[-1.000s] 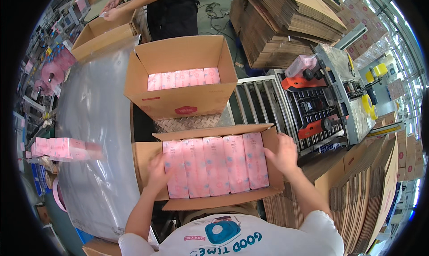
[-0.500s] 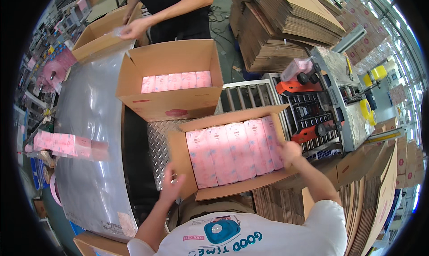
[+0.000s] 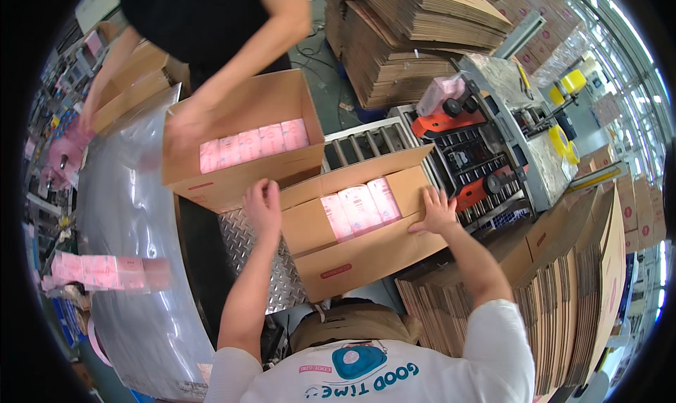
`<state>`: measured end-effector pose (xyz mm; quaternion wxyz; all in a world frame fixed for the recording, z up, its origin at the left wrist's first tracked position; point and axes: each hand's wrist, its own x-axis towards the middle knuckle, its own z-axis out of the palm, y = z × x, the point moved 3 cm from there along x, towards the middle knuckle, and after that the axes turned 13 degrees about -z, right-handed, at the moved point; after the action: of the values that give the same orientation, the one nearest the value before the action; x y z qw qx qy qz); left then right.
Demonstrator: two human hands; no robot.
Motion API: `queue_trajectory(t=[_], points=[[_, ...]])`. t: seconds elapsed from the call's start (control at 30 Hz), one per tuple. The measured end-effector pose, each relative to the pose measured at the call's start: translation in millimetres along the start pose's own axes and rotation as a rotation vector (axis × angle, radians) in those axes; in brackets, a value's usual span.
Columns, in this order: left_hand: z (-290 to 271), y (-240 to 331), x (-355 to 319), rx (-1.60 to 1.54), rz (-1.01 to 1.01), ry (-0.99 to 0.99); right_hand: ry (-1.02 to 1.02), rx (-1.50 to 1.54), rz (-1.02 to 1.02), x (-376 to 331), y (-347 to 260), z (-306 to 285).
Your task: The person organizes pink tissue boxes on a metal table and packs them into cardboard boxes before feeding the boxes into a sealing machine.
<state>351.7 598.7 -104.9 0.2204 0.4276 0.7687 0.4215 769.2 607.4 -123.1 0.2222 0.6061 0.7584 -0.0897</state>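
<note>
In front of me an open cardboard carton [image 3: 370, 252] holds pink-and-white wrapped packs [image 3: 360, 207]. Its two short flaps lie folded inward over the end packs, while the long flaps stand up. My right hand [image 3: 438, 211] rests at the carton's right end, fingers spread over the short flap and near flap's edge. My left hand [image 3: 263, 209] is raised beside the carton's far left corner, fingers loosely bent and nothing visible in them. Just beyond stands a second open carton [image 3: 246, 181] with a row of pink packs [image 3: 255, 146]; a co-worker's blurred hand [image 3: 189, 125] is over its left side.
Right of the cartons, a roller conveyor [image 3: 366, 144] leads to a machine with orange-red guides [image 3: 451, 125]. Flat cartons [image 3: 422, 44] are stacked behind, more [image 3: 556, 290] at right. Pink packs [image 3: 98, 271] lie on the metal table [image 3: 134, 206] at left.
The near carton's short flaps have been folded inward over the packs. My left hand has moved up and away from me. The co-worker has leaned in and reached to the far carton.
</note>
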Motion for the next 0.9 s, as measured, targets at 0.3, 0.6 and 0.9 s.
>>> queue_trajectory(t=[0.3, 0.6, 0.9], points=[[69.9, -156.7, -138.9, -0.125, -0.514, -0.309, 0.182, 0.946, 0.583, 20.1, 51.2, 81.4], [233.0, -37.1, -73.5, -0.155, -0.458, -0.364, 0.606, 0.203, -0.189, 117.8, 60.0, 6.1], [353.7, 85.7, -18.2, -0.227, -0.448, -0.530, 0.762, 0.291, -0.012, 158.8, 203.6, 5.1]])
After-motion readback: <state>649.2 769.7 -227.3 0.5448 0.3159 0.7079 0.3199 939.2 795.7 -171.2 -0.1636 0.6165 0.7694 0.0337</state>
